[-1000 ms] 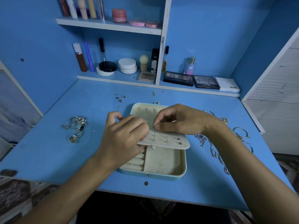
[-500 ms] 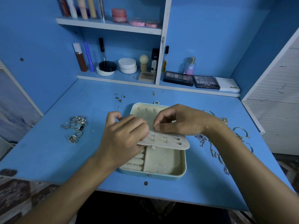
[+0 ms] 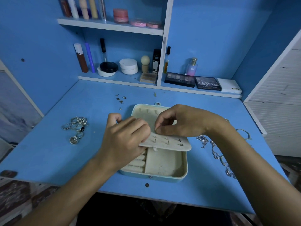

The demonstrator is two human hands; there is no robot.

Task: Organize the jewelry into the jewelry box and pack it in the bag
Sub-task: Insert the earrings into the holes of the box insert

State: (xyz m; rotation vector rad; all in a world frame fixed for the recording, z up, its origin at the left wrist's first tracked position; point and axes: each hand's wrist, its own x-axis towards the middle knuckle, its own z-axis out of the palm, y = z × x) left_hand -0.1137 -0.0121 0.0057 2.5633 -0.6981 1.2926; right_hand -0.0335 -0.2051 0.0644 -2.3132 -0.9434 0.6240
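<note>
Open jewelry box (image 3: 164,167) mid-desk (image 3: 48,157); left hand (image 3: 125,141) curled, gripping earring panel (image 3: 172,143) edge; right hand (image 3: 179,123) pinching stud earring (image 3: 155,135) at panel; rings (image 3: 76,128) left, necklaces (image 3: 216,154) right.

A blue counter (image 3: 48,154) runs under blue walls, with a white-edged upper shelf (image 3: 110,26) and a lower shelf (image 3: 117,80) at the back. Up top stand several tall tubes (image 3: 83,8) beside a pink jar (image 3: 120,15) and two flat pink compacts (image 3: 145,23). Below are a brown lip tube with a white cap (image 3: 81,57), a blue pencil (image 3: 90,57), a black-lidded round pot (image 3: 108,67), a stacked white jar (image 3: 129,66), a beige sponge on a stand (image 3: 145,63) and a black box (image 3: 156,61). Right of the divider sit a pink perfume bottle (image 3: 192,66), two dark eyeshadow palettes, one marked MATTE (image 3: 207,83), and a white case marked NUDE (image 3: 229,85).
</note>
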